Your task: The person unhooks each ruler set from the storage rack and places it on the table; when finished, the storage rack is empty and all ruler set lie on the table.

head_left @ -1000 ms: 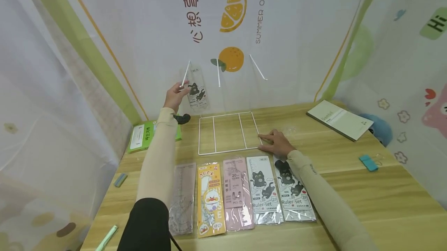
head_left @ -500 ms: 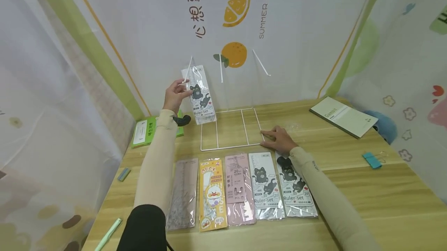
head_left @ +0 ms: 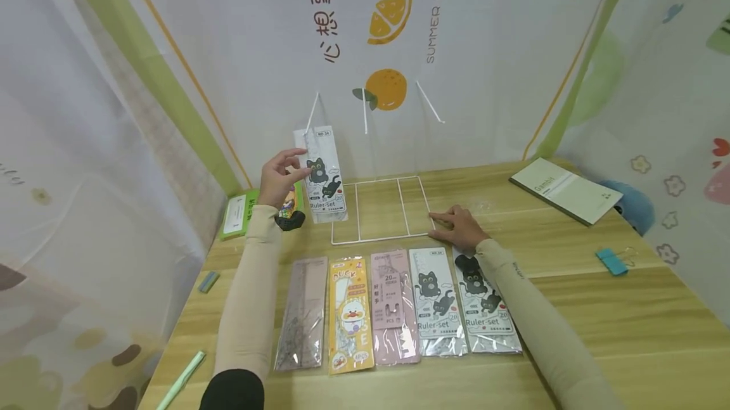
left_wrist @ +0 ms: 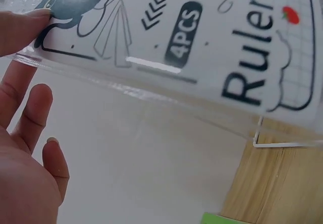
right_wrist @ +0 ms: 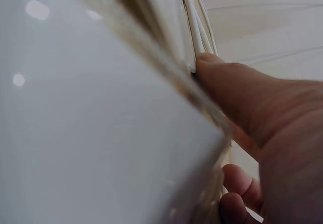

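My left hand [head_left: 279, 175] pinches the left edge of a clear-bagged ruler set [head_left: 324, 175] with black cat print. The set is upright in front of the white curtain, its top at the tip of the left white hook [head_left: 312, 112]. In the left wrist view, the thumb [left_wrist: 22, 30] lies on its printed face and the other fingers are behind or below. My right hand [head_left: 459, 229] holds the right front corner of the white wire rack base [head_left: 379, 240] between thumb and fingers. The right wrist view shows the thumb [right_wrist: 227, 80] against the wire.
A row of bagged ruler sets, including a yellow duck one [head_left: 350, 315] and a pink one [head_left: 393, 308], lies before the rack. A notebook [head_left: 564, 191] and a teal binder clip [head_left: 612, 262] are right; a green book [head_left: 236, 215], eraser [head_left: 208, 281] and pale green pen [head_left: 181, 379] are left.
My left hand first raised the ruler set's face to view by the left hook, then brought it lower and nearer. The right hand stays on the rack corner. The head view has shifted slightly.
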`<state>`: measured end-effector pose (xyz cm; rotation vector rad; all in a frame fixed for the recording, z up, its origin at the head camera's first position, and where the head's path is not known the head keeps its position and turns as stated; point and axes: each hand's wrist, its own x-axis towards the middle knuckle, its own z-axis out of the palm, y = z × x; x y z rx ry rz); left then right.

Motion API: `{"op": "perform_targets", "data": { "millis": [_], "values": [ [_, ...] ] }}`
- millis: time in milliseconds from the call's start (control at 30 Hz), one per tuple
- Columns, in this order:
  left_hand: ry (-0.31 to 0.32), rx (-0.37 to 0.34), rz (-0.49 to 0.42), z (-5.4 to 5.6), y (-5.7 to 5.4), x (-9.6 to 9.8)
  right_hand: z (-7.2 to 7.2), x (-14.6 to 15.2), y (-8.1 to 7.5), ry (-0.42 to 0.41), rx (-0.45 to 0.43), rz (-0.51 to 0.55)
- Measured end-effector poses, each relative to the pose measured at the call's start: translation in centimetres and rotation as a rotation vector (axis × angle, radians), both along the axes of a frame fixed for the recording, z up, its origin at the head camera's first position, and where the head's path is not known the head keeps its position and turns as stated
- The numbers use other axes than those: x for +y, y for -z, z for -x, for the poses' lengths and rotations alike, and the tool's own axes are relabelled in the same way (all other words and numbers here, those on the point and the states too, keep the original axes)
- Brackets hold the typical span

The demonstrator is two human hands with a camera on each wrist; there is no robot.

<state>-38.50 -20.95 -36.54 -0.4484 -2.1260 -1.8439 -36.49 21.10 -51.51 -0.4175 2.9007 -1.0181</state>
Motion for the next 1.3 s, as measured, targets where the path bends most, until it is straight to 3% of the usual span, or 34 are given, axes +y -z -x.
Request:
{"op": "perform_targets", "data": {
  "millis": [133, 267, 400, 667, 800, 1000, 1300],
  "values": [
    [0.015, 0.075, 0.033, -0.6, 0.8, -0.7, 0.1, 0.0, -0.1, -0.005, 0.012, -0.007],
    [0.040, 0.111, 0.031, -1.9, 1.0, -1.2, 0.2, 0.0, 0.1, -0.013, 0.010, -0.010],
    [0.074, 0.100, 0.029, -3.4, 0.7, -1.6, 0.2, 0.1, 0.3, -0.010, 0.001, -0.008],
    [0.170, 0.093, -0.067, -5.7, -0.2, -1.7, 0.5, 0.3, 0.7, -0.016, 0.036, -0.011],
    [0.177, 0.095, -0.034, -6.8, -0.3, -2.1, 0.5, 0.3, 0.6, -0.018, 0.041, -0.011],
    [0.111, -0.008, 0.117, -9.0, 1.5, -4.2, 0.4, 0.1, 0.6, -0.016, 0.052, -0.013],
    [0.126, -0.322, 0.227, -13.0, 6.2, -8.6, 0.1, 0.1, 0.3, -0.024, 0.056, -0.015]
  ]
}}
